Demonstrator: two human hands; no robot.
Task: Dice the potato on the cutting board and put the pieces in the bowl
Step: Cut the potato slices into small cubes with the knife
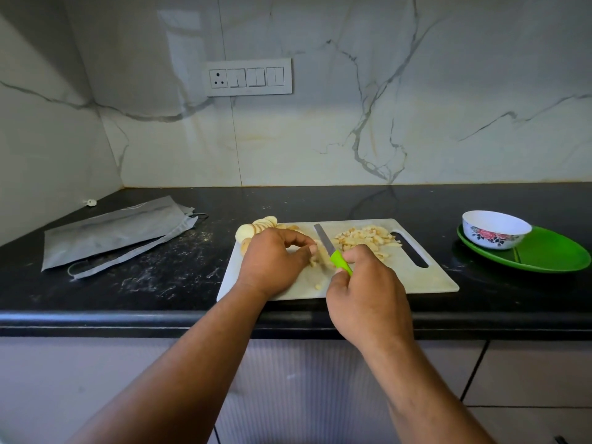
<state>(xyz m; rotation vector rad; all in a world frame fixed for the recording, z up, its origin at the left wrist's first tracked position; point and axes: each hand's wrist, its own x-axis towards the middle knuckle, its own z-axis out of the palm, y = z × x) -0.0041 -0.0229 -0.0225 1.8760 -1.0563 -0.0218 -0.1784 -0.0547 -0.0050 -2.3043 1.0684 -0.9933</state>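
Dicing half done, bowl empty

Potato slices [256,230] wait at the cutting board [416,280] upper left; diced pieces [365,237] lie mid-frame. Left hand [272,261] pinches strips, right hand [368,302] grips the knife [331,248]. Next probably more crosscuts, then transfer to the bowl [495,229], right.

No readable text, label, brand or number appears anywhere in this kitchen scene. The switch plate [248,77] on the marble wall well beyond the hands carries no legible markings, and the bowl [495,229] to the far right of the hands bears only a floral pattern.
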